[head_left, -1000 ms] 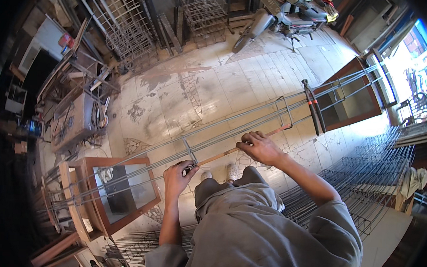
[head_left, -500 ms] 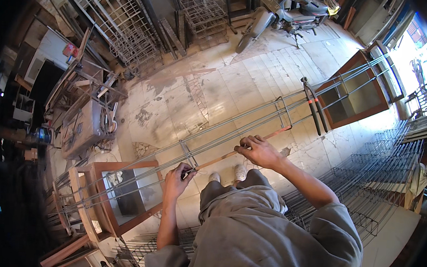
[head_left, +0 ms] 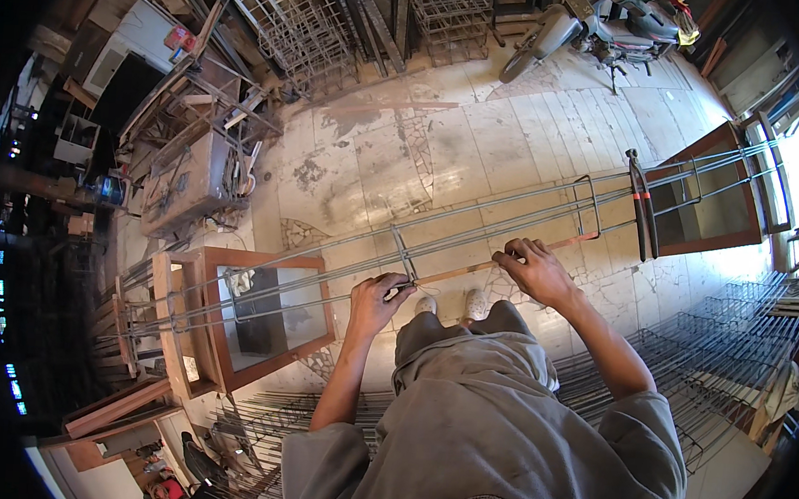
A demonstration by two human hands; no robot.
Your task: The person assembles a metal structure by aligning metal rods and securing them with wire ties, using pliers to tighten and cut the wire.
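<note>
The long steel frame (head_left: 502, 226) of thin rods stretches in front of the person from lower left to upper right, resting across a left cabinet (head_left: 281, 364) and a right cabinet (head_left: 711, 246), 2 wood-edged pieces that seem to serve as trestles, raising the rods off the floor within arm's reach. Near the right cabinet, a cutter (head_left: 643, 210) with black and red handles hangs against the rods, probably placed there to be handy. The slim wooden stick (head_left: 458, 272) lies along the near side of the frame, its ends near 2 bent loops, the left loop (head_left: 403, 246) and the right loop (head_left: 594, 209). The right hand (head_left: 537, 272) pinches it part way along, while the left hand (head_left: 376, 301) closes narrowly at its left end; 2 grips well apart likely hold it steady, in line with the rods. Whether the left hand also hides something smaller, I cannot tell.
</note>
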